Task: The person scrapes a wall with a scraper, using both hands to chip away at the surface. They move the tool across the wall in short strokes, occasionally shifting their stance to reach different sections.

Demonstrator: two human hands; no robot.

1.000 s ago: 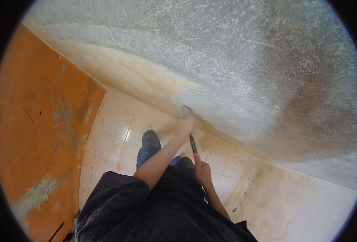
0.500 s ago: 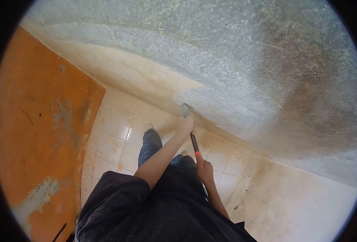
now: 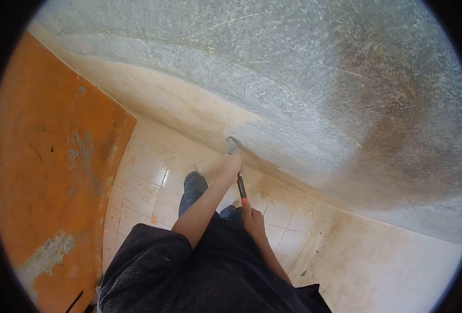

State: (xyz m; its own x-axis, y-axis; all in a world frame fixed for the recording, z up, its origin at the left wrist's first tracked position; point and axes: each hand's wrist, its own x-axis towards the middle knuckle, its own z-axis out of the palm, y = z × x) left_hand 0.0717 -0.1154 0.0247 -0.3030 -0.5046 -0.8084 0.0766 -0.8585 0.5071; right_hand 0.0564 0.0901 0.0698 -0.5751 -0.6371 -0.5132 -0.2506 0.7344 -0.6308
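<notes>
A long-handled scraper [image 3: 242, 188] with a black shaft and a red band near its rear end is held in both hands. My left hand [image 3: 232, 163] wraps round it close behind the flat metal blade. Lower down, my right hand [image 3: 253, 221] grips the rear end by the red band. The blade lies against the lower part of the wall [image 3: 293, 88], at the border between the grey, stripped-looking surface and a cream patch [image 3: 189, 99] of coating. My fingers hide part of the handle.
To the left is an orange wall [image 3: 38, 135] with grey worn spots. Flakes lie scattered on the pale tiled floor [image 3: 139, 193] round my feet. A whitish wall [image 3: 387, 261] stands at the lower right. A dark, thin object [image 3: 74, 301] shows at the bottom left.
The scraper and both hands have moved left, and the blade now sits further left along the edge of the cream patch. Both hands keep their hold.
</notes>
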